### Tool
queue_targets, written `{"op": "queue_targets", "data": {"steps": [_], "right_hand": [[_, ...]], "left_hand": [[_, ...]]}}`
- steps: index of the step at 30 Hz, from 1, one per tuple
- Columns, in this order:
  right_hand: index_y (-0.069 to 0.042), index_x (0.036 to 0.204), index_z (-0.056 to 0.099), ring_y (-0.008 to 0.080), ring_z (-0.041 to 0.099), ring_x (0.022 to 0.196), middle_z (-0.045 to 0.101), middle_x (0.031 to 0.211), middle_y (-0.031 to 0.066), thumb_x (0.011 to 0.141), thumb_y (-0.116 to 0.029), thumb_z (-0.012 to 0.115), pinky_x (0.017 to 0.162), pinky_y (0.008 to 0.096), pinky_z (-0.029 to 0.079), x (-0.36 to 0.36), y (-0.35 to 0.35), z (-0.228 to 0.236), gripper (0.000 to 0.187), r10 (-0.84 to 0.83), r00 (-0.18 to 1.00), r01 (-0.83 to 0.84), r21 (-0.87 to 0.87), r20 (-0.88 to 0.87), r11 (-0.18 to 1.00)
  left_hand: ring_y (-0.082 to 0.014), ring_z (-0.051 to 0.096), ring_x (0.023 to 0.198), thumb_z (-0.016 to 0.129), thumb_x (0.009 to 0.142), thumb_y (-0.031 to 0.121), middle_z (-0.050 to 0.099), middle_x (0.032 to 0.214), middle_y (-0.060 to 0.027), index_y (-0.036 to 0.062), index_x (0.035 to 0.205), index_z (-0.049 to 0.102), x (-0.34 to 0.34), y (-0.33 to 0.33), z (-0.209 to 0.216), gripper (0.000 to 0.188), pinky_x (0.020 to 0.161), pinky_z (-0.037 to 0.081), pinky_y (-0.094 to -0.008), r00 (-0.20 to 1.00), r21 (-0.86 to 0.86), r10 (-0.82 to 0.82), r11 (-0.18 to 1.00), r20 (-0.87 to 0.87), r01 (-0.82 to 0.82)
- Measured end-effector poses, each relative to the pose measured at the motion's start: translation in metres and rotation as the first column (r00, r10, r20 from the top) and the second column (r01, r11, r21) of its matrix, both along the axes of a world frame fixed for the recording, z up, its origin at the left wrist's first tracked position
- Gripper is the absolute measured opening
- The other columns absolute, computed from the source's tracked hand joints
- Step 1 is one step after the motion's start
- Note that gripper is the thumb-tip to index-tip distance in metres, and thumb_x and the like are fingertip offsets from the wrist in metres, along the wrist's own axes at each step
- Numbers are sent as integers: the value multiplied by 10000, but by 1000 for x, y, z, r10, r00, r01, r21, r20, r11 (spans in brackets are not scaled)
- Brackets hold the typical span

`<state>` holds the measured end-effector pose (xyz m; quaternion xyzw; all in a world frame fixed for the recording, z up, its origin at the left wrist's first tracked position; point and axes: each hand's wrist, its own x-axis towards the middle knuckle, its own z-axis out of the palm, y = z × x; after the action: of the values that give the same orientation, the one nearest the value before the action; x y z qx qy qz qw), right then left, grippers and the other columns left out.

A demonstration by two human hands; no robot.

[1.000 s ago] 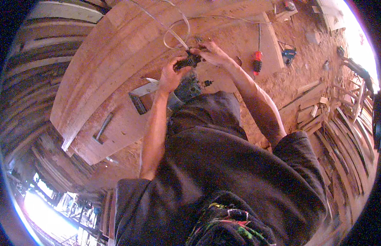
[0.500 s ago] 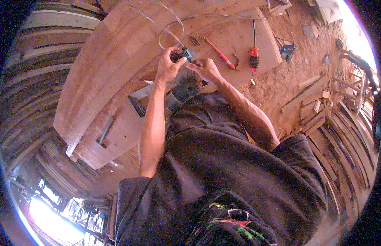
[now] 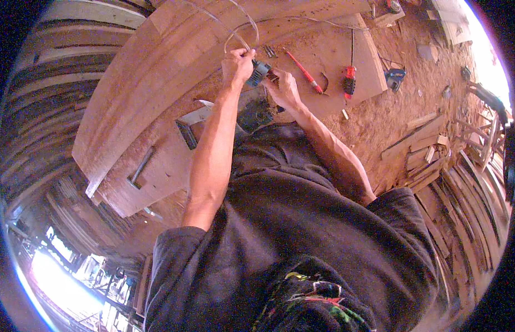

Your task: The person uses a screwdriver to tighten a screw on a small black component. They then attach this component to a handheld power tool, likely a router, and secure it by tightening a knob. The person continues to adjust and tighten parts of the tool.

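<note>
A small dark ribbed housing piece (image 3: pixel 259 73) sits between my two hands over the wooden board. My left hand (image 3: pixel 237 67) is closed at its far left side, fingers pinched on the pale cable (image 3: pixel 239 40) that loops away beyond. At the near right end, my right hand (image 3: pixel 283 90) has its fingertips closed on the housing piece. A dark greenish machine part (image 3: pixel 254 115) rests below, close to my lap; its full shape is hidden. Right of the hands lie a slim red pen-like tool (image 3: pixel 304 71) and a screwdriver (image 3: pixel 349 83) with a red and black handle.
Large wooden boards (image 3: pixel 122 102) curve across the work area. An L-shaped metal tool (image 3: pixel 141 169) lies at left, and a dark-edged plate (image 3: pixel 186 133) beside my left forearm. A blue tool (image 3: pixel 395 77) and wood scraps (image 3: pixel 421 144) are on the dusty ground at right.
My left hand has shifted from the housing piece up to the cable, and its forearm swung right. The housing piece has turned and moved slightly right with my right hand.
</note>
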<state>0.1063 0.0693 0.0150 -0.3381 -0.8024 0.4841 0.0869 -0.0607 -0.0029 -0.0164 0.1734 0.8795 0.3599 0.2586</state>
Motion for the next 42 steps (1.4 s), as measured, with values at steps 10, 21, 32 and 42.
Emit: {"op": "queue_targets", "data": {"steps": [10,21,32,42], "right_hand": [[-18,1006,724,313,633,626,652,690,174,893,-385,715,622,436,481,11,6,20,384,84,992,-75,-100,93,992],[-35,1015,745,268,719,740,740,818,146,864,-364,775,716,412,552,31,3,17,363,145,964,-90,-237,225,967],[-37,999,736,207,705,737,725,795,131,846,-402,792,699,384,544,37,5,22,400,195,941,-114,-280,278,953],[-20,955,699,151,607,720,643,760,34,926,-465,721,656,341,488,30,57,19,446,170,976,-117,-339,133,934]], "left_hand": [[-323,718,751,715,890,348,737,782,-151,86,862,792,30,16,44,275,710,535,-443,986,-3,157,988,-60,-157],[-318,723,730,748,858,316,740,774,-156,49,858,787,31,16,49,270,700,543,-433,981,-17,178,984,-81,-180],[-352,727,806,752,858,348,746,855,-197,57,913,785,34,18,41,298,745,542,-459,991,-50,133,990,-18,-134],[-335,730,872,640,970,338,746,950,-186,46,1102,742,21,-8,55,335,781,536,-433,971,51,-238,970,-1,237]]}}
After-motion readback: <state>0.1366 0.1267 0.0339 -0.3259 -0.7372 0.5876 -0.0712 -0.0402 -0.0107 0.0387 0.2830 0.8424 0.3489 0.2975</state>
